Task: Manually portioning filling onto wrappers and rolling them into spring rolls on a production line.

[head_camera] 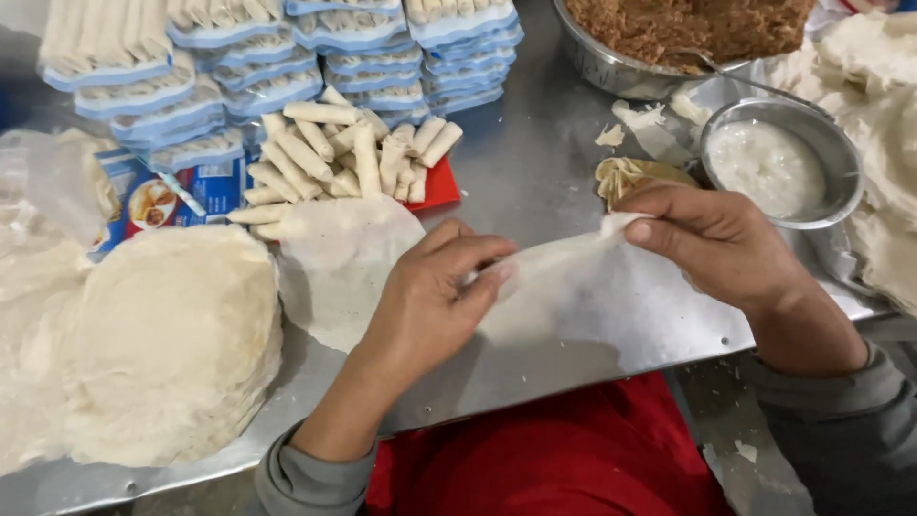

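Pale cream wrapper (583,291), white paste in a silver bowl (841,153), brown filling (688,29), red tray (441,186), blue-edged packs (373,57).

"What does the person wear?"
"Grey long sleeves, pushed up a bit on both arms. The left hand (430,301) and right hand (712,239) are bare. There's red cloth below."

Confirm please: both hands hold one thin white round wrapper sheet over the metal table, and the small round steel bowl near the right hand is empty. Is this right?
Not quite. The small round steel bowl is not empty: the head view shows white paste in it. The rest stands: the left hand and right hand hold one thin white round wrapper sheet over the metal table.
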